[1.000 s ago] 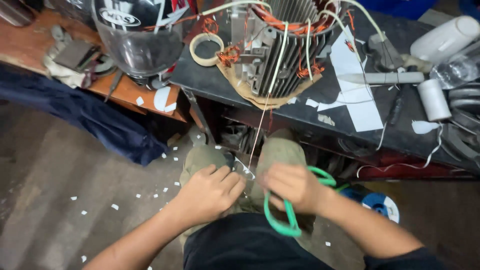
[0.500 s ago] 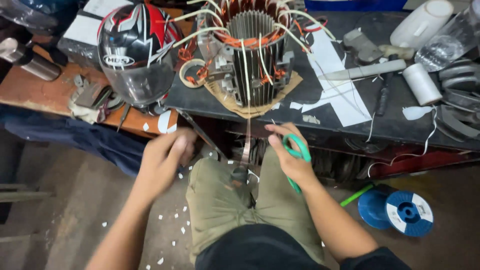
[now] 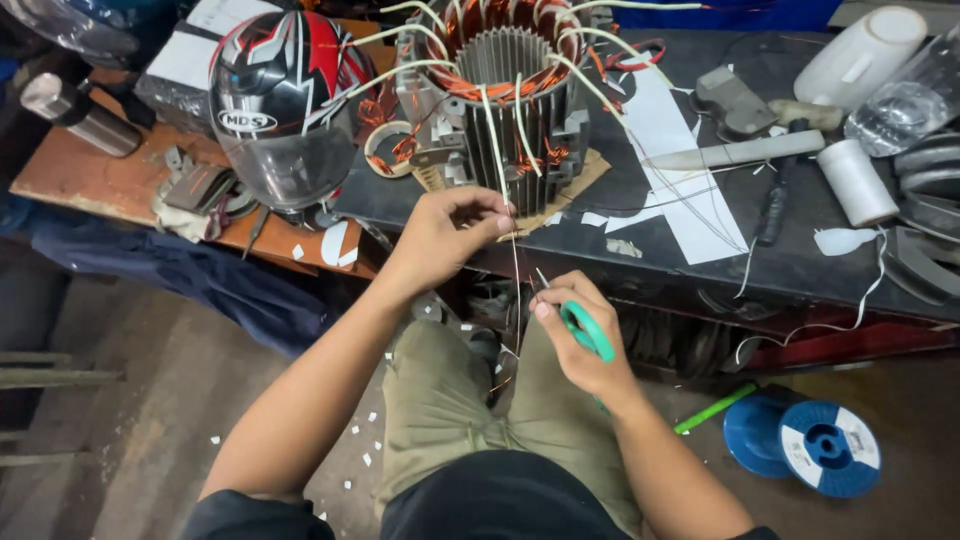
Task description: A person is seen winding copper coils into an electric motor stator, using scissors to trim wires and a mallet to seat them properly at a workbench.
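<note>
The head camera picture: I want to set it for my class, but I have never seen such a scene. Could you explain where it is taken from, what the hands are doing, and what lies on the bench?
The camera sits on a person's head and looks down at their own lap and hands. No machine is at work, only two bare hands. The left hand pinches a thin sleeved wire that hangs from a motor stator, a ribbed metal core wound with copper. The right hand holds green-handled scissors close to that wire. On the dark bench lie white paper strips, a thread spool and a tape roll. A helmet rests to the left. Blue spools lie on the floor.
</note>
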